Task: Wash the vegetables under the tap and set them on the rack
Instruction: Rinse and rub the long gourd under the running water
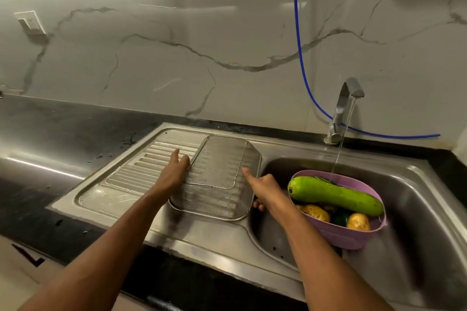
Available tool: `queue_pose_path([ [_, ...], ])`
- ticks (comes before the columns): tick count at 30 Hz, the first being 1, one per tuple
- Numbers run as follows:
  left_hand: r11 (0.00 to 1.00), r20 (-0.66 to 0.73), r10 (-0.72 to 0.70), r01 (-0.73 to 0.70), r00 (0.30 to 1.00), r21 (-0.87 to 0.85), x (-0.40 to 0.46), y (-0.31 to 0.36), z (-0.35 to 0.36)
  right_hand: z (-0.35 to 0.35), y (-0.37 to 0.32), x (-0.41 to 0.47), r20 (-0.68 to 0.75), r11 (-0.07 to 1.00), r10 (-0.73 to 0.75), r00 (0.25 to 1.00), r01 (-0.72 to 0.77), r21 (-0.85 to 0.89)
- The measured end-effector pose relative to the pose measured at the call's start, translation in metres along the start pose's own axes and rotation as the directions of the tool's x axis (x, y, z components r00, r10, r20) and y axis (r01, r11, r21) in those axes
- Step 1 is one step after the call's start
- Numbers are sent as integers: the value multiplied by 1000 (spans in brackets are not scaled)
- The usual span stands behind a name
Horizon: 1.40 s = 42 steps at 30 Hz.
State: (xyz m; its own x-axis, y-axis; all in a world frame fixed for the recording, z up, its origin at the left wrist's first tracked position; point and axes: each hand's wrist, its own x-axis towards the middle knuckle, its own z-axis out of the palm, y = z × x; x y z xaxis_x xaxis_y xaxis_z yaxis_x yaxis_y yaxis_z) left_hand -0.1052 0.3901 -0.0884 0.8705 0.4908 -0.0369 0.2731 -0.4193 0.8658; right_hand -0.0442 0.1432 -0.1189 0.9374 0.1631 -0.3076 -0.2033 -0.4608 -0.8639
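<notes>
Both hands steady the mesh rack [217,174] on the drainboard's right edge, left hand [174,171] flat and open, right hand [262,189] gripping its rim; seat it level before lifting vegetables from the basket [353,235] in the sink.

A mesh rack [219,174] lies upside down on the draining board [131,174], centre of the frame, just left of the sink basin [417,199]. The left hand [174,171] touches its left edge; the right hand [265,189] holds its right edge. In the basin at lower right sits a basket [348,235] under the tap [343,108], holding a bottle gourd [333,194] atop potatoes [358,222].
</notes>
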Motion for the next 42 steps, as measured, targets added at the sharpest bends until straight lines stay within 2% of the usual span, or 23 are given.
queue_pose_path([
  [3,990,-46,131,-133,990,-50,-5,20,-5,-2,-3,0,-14,992,-117,993,117,37],
  [5,968,-93,208,-219,974,-123,-5,33,-12,-4,-14,-2,-90,952,-243,966,255,167],
  [8,906,-175,299,-337,938,-256,0,41,-28,-14,-36,-14,-210,813,-372,904,426,397],
  [12,791,-206,370,-424,906,-442,-3,40,-35,-23,-59,-34,-208,671,-457,865,488,559],
  [14,715,-203,346,-398,916,-575,-7,38,-30,-19,-63,-39,-266,632,-469,842,531,564],
  [16,587,-204,241,-310,949,-748,-11,35,-26,-15,-60,-39,-396,658,-542,741,667,349],
  [18,441,-153,144,-202,978,-874,-14,28,-27,-11,-54,-34,-436,671,-627,645,732,119],
  [19,403,-107,115,-145,988,-904,-15,22,-31,-9,-50,-31,-424,672,-628,653,729,127],
  [21,383,7,61,-17,998,-923,-17,12,-37,-5,-41,-26,-368,696,-551,749,656,291],
  [23,426,102,19,85,995,-901,-15,3,-41,-2,-34,-23,-281,713,-439,854,521,469],
  [26,648,129,2,97,992,-755,-11,-8,-42,0,-26,-24,-194,723,-340,920,388,571],
  [27,711,125,-4,91,992,-697,-10,-12,-41,0,-25,-25,-185,729,-331,925,375,572],
  [29,769,110,-22,87,994,-633,-12,-18,-40,3,-24,-27,-171,741,-319,932,357,569],
  [39,875,38,-118,122,992,-469,-29,-3,-48,10,-16,-25,-214,776,-257,942,333,535],
  [41,934,-4,-100,93,995,-346,-34,1,-46,10,-15,-28,-215,783,-251,944,329,529],
  [42,974,-58,-57,43,997,-220,-37,3,-45,12,-15,-28,-211,789,-255,944,329,518],
])
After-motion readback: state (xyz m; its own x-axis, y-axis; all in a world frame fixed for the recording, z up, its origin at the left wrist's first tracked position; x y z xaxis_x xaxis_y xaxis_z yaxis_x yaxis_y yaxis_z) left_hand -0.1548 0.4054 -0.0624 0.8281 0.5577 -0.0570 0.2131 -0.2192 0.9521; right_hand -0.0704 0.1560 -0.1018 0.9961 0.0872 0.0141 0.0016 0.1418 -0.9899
